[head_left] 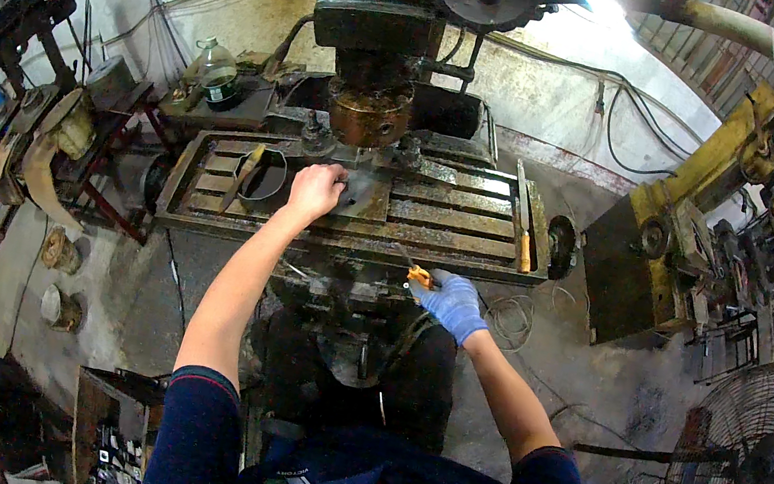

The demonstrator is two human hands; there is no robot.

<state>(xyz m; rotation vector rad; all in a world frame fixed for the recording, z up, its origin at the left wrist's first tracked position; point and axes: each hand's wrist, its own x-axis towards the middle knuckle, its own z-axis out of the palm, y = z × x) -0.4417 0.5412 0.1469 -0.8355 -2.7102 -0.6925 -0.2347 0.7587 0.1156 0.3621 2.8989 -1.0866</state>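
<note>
My bare left hand is over the slotted machine table, with its fingers curled together at the edge of a flat dark plate. What they hold, if anything, is too small and dark to make out. In front of the table, my right hand, in a blue glove, grips a screwdriver by its yellow-orange handle. The thin shaft points up and left toward the table. Left of my left hand stands a round pan, with a yellow-handled brush-like tool leaning across its side.
A brown cutter head hangs above the table's back. A long file with a wooden handle lies along the table's right end. A clear bottle stands back left. A floor fan and a yellowish machine are on the right.
</note>
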